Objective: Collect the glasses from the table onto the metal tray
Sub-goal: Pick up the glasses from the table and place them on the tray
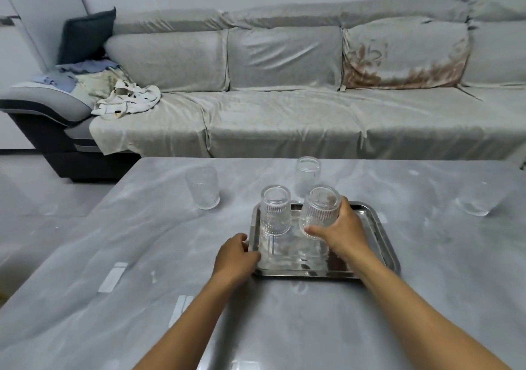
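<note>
A shiny metal tray [378, 235] lies on the grey marble table [142, 255]. One ribbed clear glass [275, 210] stands upright at the tray's back left. My right hand [343, 230] grips a second ribbed glass [318, 210], tilted over the tray's back middle. My left hand [234, 255] holds the tray's left rim. Three more clear glasses stand on the table: one to the left [203, 187], one behind the tray [307, 174], one far right [481, 201].
A long grey sofa [284, 107] runs behind the table, with clothes [125, 102] piled at its left end. Light floor shows to the table's left. Two pale strips [112, 277] lie on the table's near left.
</note>
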`<move>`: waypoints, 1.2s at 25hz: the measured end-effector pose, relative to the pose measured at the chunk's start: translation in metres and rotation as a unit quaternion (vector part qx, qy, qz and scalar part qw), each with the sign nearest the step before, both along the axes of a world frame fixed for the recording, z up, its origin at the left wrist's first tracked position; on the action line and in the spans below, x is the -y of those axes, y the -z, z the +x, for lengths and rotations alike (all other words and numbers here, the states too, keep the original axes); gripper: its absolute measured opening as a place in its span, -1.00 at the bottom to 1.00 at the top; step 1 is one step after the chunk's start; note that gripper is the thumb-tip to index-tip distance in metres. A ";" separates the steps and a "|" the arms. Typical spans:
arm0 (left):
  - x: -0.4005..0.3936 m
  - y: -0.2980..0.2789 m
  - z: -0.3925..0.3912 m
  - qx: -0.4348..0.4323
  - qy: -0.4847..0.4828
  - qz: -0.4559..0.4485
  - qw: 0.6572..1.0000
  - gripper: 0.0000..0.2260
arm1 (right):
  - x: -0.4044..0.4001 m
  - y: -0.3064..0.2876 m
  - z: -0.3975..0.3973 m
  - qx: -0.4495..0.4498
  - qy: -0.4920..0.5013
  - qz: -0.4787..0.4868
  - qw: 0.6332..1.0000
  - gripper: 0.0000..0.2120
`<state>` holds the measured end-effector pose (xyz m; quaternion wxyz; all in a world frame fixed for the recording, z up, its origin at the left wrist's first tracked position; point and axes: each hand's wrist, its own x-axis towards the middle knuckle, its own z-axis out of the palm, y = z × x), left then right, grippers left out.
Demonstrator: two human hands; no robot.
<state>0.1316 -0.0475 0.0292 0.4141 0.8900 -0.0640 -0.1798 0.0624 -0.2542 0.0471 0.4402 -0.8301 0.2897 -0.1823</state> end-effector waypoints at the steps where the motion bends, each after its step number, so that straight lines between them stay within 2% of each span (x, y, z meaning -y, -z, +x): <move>1: 0.002 0.006 0.002 0.012 0.003 0.002 1.000 -0.85 | 0.005 0.005 0.007 -0.008 -0.001 -0.004 1.000 -0.25; 9: 0.004 0.028 0.020 0.038 0.008 -0.026 0.999 -0.76 | 0.015 0.038 0.042 -0.009 -0.025 -0.024 0.999 -0.28; 14: 0.003 0.031 0.025 0.032 0.008 -0.041 0.999 -0.72 | 0.017 0.044 0.043 -0.014 -0.029 -0.032 0.999 -0.19; 17: -0.001 0.021 0.019 0.015 0.029 -0.034 0.999 -0.78 | 0.014 0.041 0.038 -0.022 -0.040 -0.002 0.999 -0.11; 19: -0.015 0.010 0.035 0.009 -0.054 -0.075 0.996 -0.74 | 0.007 0.037 0.027 -0.009 -0.038 0.048 0.998 -0.04; 21: -0.031 -0.006 0.067 0.067 -0.182 -0.100 0.976 -0.60 | -0.002 0.036 0.008 0.020 -0.013 0.122 0.992 -0.06; 22: -0.038 -0.014 0.084 0.119 -0.217 -0.069 0.966 -0.53 | -0.009 0.036 -0.002 0.043 -0.006 0.157 0.987 -0.12; 23: -0.041 -0.022 0.101 0.161 -0.221 -0.028 0.961 -0.45 | -0.015 0.036 -0.013 0.062 -0.007 0.181 0.981 -0.20; 25: -0.036 -0.031 0.128 0.206 -0.166 0.064 0.962 -0.36 | -0.028 0.039 -0.030 0.071 -0.025 0.220 0.973 -0.32; 27: -0.027 -0.027 0.144 0.209 -0.110 0.125 0.964 -0.49 | -0.036 0.037 -0.042 0.061 -0.061 0.259 0.962 -0.43; 30: -0.028 -0.024 0.153 0.206 -0.138 0.085 0.965 -0.80 | -0.040 0.032 -0.049 0.031 -0.100 0.258 0.960 -0.60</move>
